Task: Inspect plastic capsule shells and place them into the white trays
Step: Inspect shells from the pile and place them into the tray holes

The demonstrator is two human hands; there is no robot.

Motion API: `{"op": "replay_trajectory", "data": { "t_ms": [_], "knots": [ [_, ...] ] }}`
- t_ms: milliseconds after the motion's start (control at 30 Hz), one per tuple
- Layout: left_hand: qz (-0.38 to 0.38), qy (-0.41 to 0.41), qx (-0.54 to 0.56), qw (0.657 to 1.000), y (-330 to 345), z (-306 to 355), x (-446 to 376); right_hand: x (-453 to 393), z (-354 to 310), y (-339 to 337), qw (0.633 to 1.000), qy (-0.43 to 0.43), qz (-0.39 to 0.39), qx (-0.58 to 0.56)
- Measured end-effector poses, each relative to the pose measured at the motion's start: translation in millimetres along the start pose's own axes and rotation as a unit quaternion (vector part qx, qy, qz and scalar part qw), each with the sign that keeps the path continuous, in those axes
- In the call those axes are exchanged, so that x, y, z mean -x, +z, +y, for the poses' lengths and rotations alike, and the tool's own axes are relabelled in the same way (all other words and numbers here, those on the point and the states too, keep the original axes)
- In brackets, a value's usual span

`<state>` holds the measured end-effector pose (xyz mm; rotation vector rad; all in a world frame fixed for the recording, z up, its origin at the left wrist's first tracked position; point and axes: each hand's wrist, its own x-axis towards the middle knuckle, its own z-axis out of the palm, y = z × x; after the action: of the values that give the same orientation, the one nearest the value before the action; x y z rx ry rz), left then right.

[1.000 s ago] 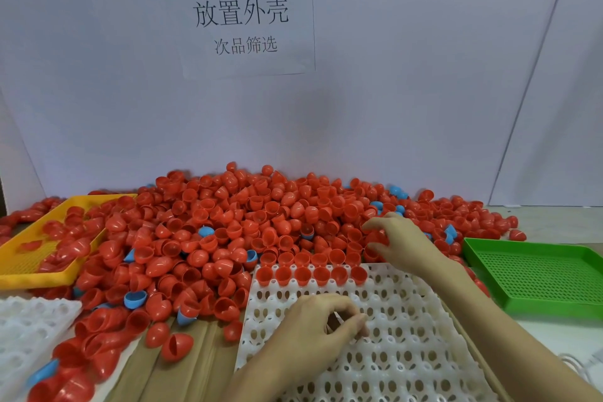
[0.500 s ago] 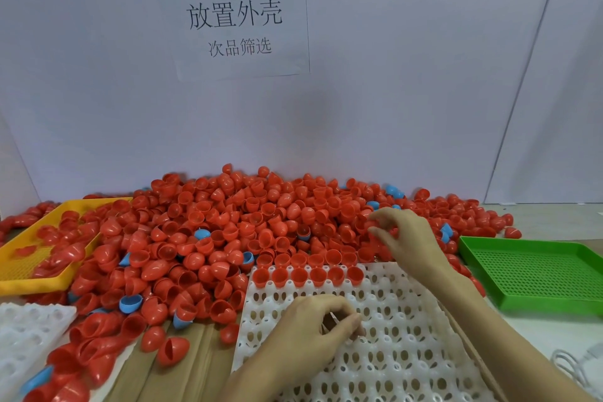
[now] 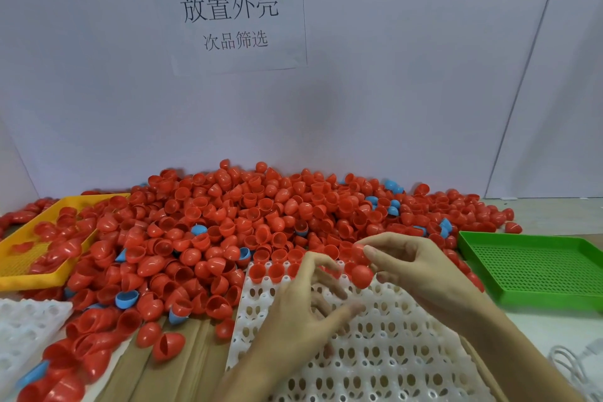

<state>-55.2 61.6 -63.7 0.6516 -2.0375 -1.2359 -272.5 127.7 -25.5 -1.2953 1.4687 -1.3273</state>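
Observation:
A big pile of red capsule shells [image 3: 228,222], with a few blue ones mixed in, covers the back of the table. In front of it lies a white tray [image 3: 375,352] with many sockets; its far row holds several red shells [image 3: 275,271]. My right hand [image 3: 421,267] hovers over the tray's far right corner and grips red shells [image 3: 361,274] between thumb and fingers. My left hand [image 3: 310,307] hangs above the tray just left of them, fingers loosely spread toward the held shells and holding nothing.
A green perforated tray [image 3: 535,267] sits at the right. At the left a yellow tray [image 3: 32,279] holds some red shells. A second white tray [image 3: 23,326] lies front left. A white cable [image 3: 574,365] runs along the front right. Behind stands a wall with a paper sign [image 3: 228,9].
My right hand has come back from the pile toward me with red shells in its fingers. My left hand has lifted off the tray and opened its fingers toward them.

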Motion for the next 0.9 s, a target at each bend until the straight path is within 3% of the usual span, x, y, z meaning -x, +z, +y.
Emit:
{"op": "replay_trajectory", "data": {
  "t_ms": [233, 333, 467, 667, 900],
  "knots": [
    [0.06, 0.09, -0.011, 0.994, 6.9, -0.4, 0.6, 3.0, 2.8, 18.9, 0.999, 0.022, -0.045, -0.022],
    [0.089, 0.068, 0.069, 0.991, 2.4, 2.9, -1.0, 4.6, 1.4, 23.1, 0.999, 0.031, -0.041, -0.006],
    [0.069, 0.007, 0.139, 0.988, -0.3, 6.7, -2.1, 6.2, -0.3, 27.5, 0.998, 0.038, -0.053, 0.004],
    [0.04, -0.016, 0.135, 0.99, 0.4, 5.4, -3.1, 8.3, -1.7, 27.6, 0.996, 0.048, -0.075, 0.026],
    [0.057, -0.001, 0.127, 0.99, 1.7, 7.2, -2.2, 9.7, -4.7, 27.1, 0.994, 0.059, -0.091, 0.012]
  ]
}}
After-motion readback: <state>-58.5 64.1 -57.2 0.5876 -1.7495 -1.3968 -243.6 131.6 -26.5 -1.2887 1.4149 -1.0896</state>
